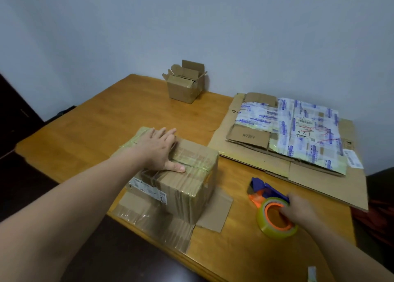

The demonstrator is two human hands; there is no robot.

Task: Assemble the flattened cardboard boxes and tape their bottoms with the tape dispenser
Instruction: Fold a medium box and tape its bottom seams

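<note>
The box (pixel 183 175) stands near the front edge of the desk (pixel 85 132), bottom face up, with its open-end flaps (pixel 213 213) splayed flat on the desk around its base. This orientation presents the taped bottom seam to the operator. The left hand (pixel 158 151) lies flat on that face, fingers (pixel 164 132) straight and spread and the thumb along the seam, most likely to press the tape down and steady the box. The seam, and apparently the box's long axis, runs left to right, angled slightly toward the near right. The right hand (pixel 300 211) grips the dispenser (pixel 266 193), fingers curled at the orange hub of the roll (pixel 275 222). The dispenser lies on its side on the desk, just right of the box and apart from it. Its long axis runs from near right to far left, with the roll nearest the operator and the purple cutter end pointing away, toward the box's far corner. The flat boxes (pixel 298 136) are stacked at the right, within reach for the next assembly. A small box (pixel 185 87), flaps open and upright, stands at the far edge, well apart from the work.
</note>
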